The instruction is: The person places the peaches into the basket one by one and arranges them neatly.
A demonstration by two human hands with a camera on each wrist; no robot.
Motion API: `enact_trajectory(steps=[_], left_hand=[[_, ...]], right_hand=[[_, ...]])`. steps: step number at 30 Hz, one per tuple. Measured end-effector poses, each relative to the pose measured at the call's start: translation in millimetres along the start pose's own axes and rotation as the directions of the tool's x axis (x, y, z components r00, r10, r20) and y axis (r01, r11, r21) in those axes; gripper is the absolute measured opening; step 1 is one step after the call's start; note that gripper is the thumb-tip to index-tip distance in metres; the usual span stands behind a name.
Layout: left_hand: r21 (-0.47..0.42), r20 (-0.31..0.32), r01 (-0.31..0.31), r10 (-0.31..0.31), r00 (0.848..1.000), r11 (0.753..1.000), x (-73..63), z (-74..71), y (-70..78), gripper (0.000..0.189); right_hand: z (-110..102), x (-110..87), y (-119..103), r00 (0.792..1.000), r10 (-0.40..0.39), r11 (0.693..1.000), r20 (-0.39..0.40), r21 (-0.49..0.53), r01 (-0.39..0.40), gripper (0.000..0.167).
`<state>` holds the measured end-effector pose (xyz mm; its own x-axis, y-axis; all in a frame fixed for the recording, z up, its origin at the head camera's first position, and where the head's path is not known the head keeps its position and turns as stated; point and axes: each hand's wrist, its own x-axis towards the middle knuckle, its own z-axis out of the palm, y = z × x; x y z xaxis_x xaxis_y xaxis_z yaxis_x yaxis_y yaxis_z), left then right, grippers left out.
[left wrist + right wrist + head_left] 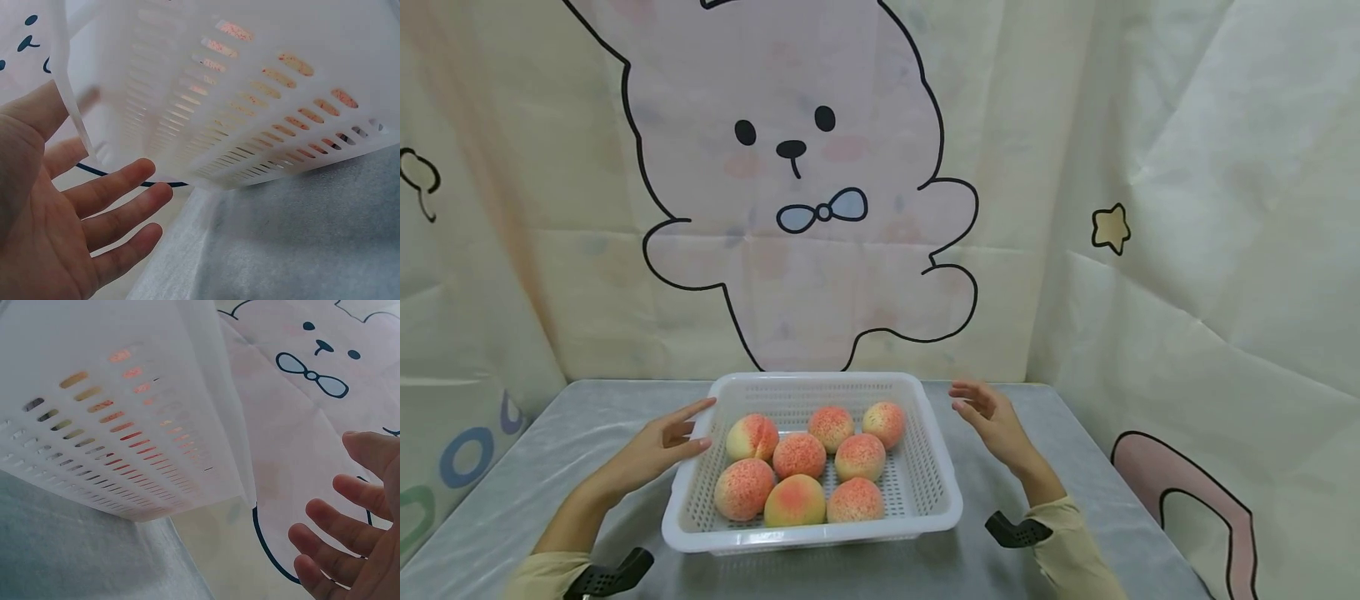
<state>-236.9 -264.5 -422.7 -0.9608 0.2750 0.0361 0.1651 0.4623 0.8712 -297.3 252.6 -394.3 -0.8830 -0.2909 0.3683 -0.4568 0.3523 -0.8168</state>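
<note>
A white plastic basket [936, 492] with slotted walls sits on the table. Several round, peach-like fruits [794, 500], red and yellow, lie inside it. My left hand [651, 454] is at the basket's left rim, its thumb and a finger reaching over the edge. Seen from the left wrist, the other fingers [128, 247] are spread loosely below the rim, outside the wall. Off the basket's right side hovers my right hand [992, 421], apart from the rim. Its fingers [340, 528] are loosely bent with nothing between them.
Grey cloth covers the table [617, 408]. Behind it hangs a pale curtain [1000, 317] printed with a cartoon animal, and more curtain closes off both sides. Each wrist wears a black device [1018, 531].
</note>
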Motion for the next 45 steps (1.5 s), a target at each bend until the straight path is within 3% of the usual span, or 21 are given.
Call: enact_trajectory(steps=[17,24,35,45], left_hand=[[0.020,-0.002,-0.035,0.035,0.999,0.999,0.4,-0.5,2.9,0.073],[0.039,-0.013,-0.070,0.071,0.997,0.997,2.4,2.2,8.7,0.071],[0.156,-0.088,-0.060,0.075,0.993,0.986,1.0,2.1,13.9,0.068],[0.294,-0.144,-0.077,0.123,0.982,0.953,-2.6,-3.5,19.0,0.063]], right_hand=[[0,-3.1,8,1.000,-0.007,0.989,-0.017,-0.148,0.005,0.037],[4,-4.5,20,0.998,0.005,0.927,-0.058,-0.374,-0.026,0.041],[5,-5.8,24,0.998,0.001,0.875,-0.068,-0.482,-0.034,0.043],[3,-4.8,22,0.998,0.010,0.868,-0.069,-0.495,-0.043,0.043]])
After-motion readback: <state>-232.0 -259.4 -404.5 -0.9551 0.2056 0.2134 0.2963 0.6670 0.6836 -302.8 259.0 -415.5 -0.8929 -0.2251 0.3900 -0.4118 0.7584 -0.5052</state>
